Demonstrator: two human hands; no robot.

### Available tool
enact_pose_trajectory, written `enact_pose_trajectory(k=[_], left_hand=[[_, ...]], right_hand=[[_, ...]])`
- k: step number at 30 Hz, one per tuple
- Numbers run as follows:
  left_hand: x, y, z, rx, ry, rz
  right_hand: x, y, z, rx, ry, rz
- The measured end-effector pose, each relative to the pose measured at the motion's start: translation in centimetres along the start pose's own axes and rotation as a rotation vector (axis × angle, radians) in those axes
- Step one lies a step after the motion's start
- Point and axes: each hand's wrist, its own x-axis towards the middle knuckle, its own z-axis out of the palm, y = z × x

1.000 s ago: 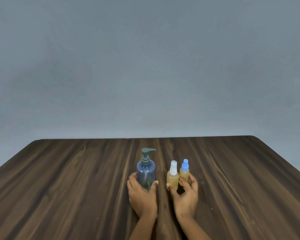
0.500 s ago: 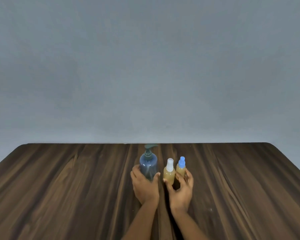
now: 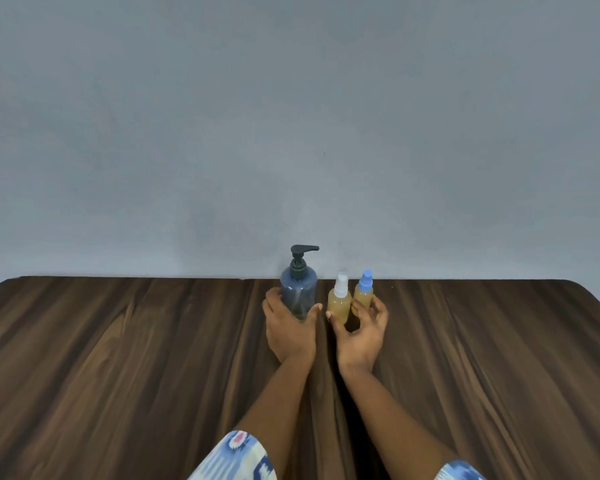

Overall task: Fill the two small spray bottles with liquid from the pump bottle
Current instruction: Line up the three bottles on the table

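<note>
Head view: left hand (image 3: 290, 332) grips the pump bottle (image 3: 298, 292); right hand (image 3: 361, 336) pinches the white-capped spray bottle (image 3: 339, 304) and blue-capped spray bottle (image 3: 362, 296) together, all 3 upright near the far edge of the table (image 3: 118, 341).

No text, label, brand name or number can be read anywhere. The pump bottle (image 3: 298, 293), the white-capped spray bottle (image 3: 339, 304) just right of it, the blue-capped spray bottle (image 3: 363, 295) and the worktop (image 3: 118, 341) are all plain.
</note>
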Motion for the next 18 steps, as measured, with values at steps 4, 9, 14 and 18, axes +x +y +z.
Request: enact_pose_trajectory(k=[4,9,14,18], left_hand=[[1.5,0.1,0.8,0.036,-0.016,0.008],[3.2,0.4,1.5,0.051,-0.041,0.009],[4.5,0.2,2.2,0.080,-0.052,0.008],[5.1,0.1,2.5,0.109,-0.045,0.013]], right_hand=[[1.4,0.2,1.2,-0.029,-0.003,-0.002],[2.9,0.1,2.4,-0.045,0.011,0.001],[4.3,0.1,3.5,-0.051,0.031,0.027],[4.8,0.1,4.2,-0.050,0.036,0.033]])
